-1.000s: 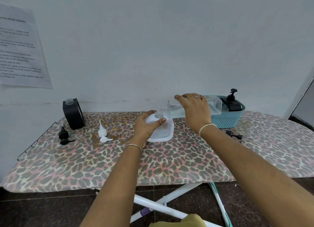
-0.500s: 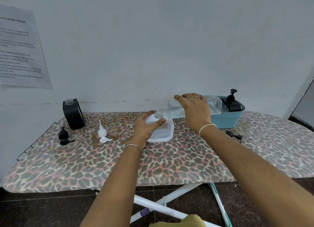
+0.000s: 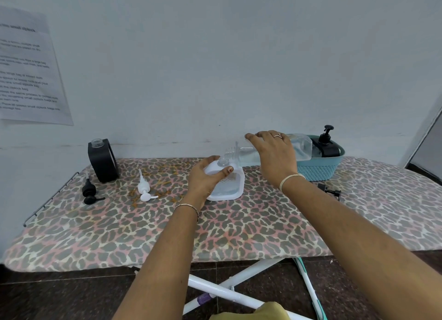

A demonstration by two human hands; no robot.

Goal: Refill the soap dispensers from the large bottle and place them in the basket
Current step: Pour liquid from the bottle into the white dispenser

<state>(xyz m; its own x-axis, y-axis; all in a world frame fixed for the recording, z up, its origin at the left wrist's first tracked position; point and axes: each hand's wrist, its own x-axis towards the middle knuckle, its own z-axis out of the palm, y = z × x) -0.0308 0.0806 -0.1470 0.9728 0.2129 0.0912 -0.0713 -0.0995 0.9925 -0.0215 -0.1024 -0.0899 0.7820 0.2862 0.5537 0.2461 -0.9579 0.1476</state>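
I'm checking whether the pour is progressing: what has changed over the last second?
Almost nothing visibly changed. The right hand still holds the large clear bottle tipped on its side, its mouth at the opening of the white dispenser, which the left hand still steadies. The basket, the black dispenser and both loose pumps stayed put.

Soft, even light, bright enough, with only faint shadows under things on the board (image 3: 239, 226). Wide-angle bending at 9 and 3 o'clock (wall lines curve). Paper (image 3: 28, 68) text at 10 o'clock blurred.
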